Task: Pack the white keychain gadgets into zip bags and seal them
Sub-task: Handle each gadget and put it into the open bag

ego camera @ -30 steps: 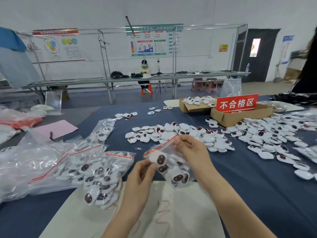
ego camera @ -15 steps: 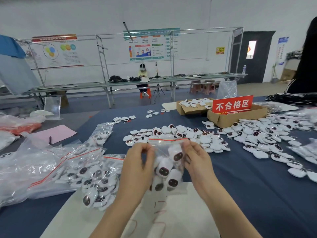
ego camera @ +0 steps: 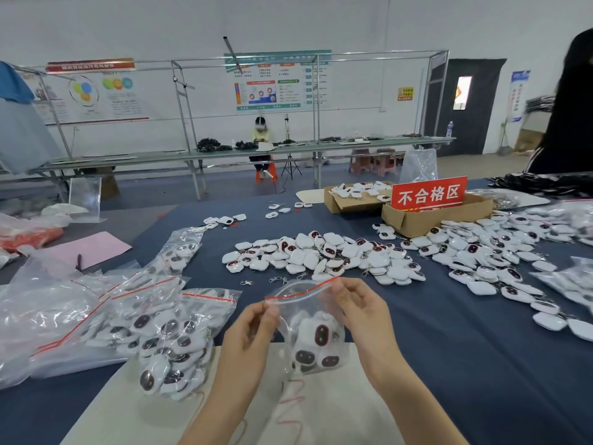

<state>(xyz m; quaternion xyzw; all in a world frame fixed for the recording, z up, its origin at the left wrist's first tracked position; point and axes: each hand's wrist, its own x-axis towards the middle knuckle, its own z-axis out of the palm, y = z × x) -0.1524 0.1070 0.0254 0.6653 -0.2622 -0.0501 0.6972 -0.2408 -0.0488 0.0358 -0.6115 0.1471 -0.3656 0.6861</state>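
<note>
A clear zip bag (ego camera: pixel 308 319) with a red seal strip hangs upright between my hands, holding several white keychain gadgets with dark oval faces. My left hand (ego camera: pixel 248 335) pinches the bag's top left corner. My right hand (ego camera: pixel 359 311) pinches the top right end of the strip. The strip sags between them and slants up to the right; I cannot tell whether it is sealed. Loose white gadgets (ego camera: pixel 321 255) lie in a heap on the blue cloth beyond the bag.
Filled zip bags (ego camera: pixel 160 329) pile up at my left. More gadgets (ego camera: pixel 500 252) spread to the right. Two cardboard boxes (ego camera: pixel 417 220) with a red sign stand behind. A white sheet (ego camera: pixel 160 409) lies under my hands. A person stands at far right.
The bag has dropped lower and my hands have slid apart to its two top corners, stretching the red strip between them.
</note>
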